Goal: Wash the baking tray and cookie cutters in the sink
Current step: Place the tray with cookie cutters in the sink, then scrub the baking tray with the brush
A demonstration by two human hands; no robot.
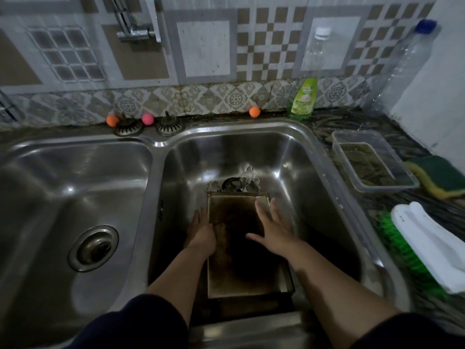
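Stained rectangular metal baking tray (234, 248), judged rigid and slippery: left hand (202, 233) grips its left rim, right hand (273, 230) spread wide above; grasp both long rims.

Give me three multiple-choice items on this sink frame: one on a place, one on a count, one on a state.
1. Where does the baking tray lie?
A. in the left basin
B. in the right basin
C. on the counter

2. How many small coloured balls sit along the back ledge?
A. one
B. three
C. five

3. How is the right hand?
A. fingers spread, gripping nothing
B. gripping a sponge
C. holding a bottle

Answers: 1 B, the tray rests in the right basin with the cookie cutters beyond it; 2 B, two orange and one pink; 3 A, it is spread flat over the tray.
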